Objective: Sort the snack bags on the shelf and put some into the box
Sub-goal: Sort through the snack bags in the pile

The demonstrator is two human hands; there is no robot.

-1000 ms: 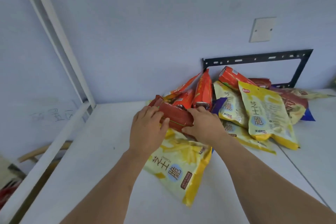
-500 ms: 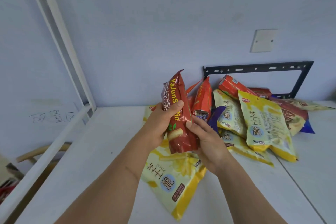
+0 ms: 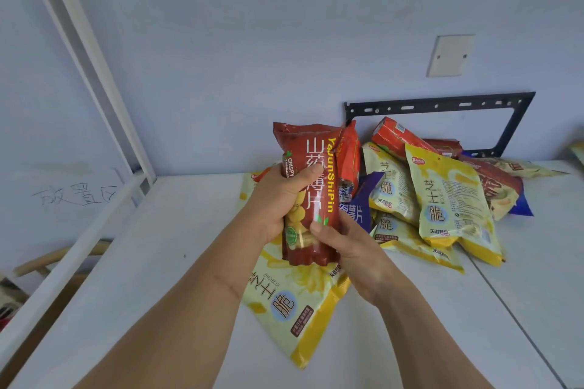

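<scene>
Nearest us, a yellow bag (image 3: 286, 303) lies flat on the white shelf (image 3: 158, 262), just under our hands. A second ago the dark red bag (image 3: 311, 196) lay in the pile; now we hold it upright, lifted clear and turned label-forward, so one bag is picked out for sorting. Our left hand (image 3: 279, 199) wraps its middle, thumb across the front; our right hand (image 3: 339, 241) pinches its lower right edge. Behind, the remaining pile of snack bags (image 3: 442, 196) leans against the wall. No box is in view.
</scene>
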